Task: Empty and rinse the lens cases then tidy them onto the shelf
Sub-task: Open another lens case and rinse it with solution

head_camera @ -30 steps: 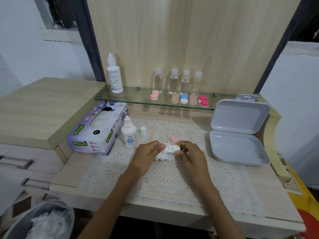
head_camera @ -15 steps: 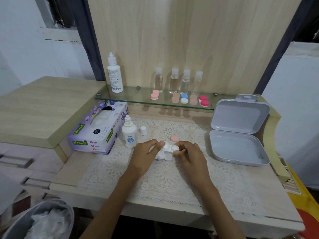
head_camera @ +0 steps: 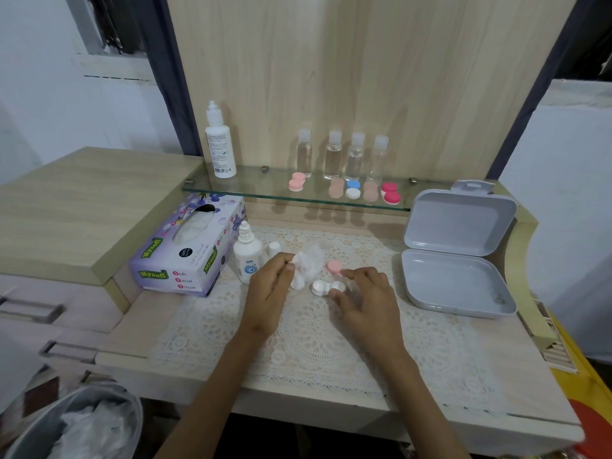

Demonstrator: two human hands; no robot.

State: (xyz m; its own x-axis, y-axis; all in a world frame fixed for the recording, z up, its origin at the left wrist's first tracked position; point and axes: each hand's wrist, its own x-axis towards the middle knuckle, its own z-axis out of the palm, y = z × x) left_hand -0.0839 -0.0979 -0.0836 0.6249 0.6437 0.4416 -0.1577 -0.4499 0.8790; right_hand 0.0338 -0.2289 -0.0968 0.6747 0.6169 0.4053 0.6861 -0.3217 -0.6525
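Note:
A white lens case lies open on the lace mat, both wells uncovered. My right hand holds its right end between thumb and index finger. Just left of the case, my left hand pinches a crumpled white tissue raised off the mat. One pink cap rests on the mat behind the case. On the glass shelf sit several closed cases: pink, beige, blue and white, beige, red.
A small solution bottle and its white cap stand left of my hands, beside a purple tissue box. An open grey box lies at right. Several clear bottles and a tall white bottle line the shelf. A bin is below left.
My left hand has lifted the tissue off the lens case and drawn it to the left. The case now lies uncovered, still held by my right hand.

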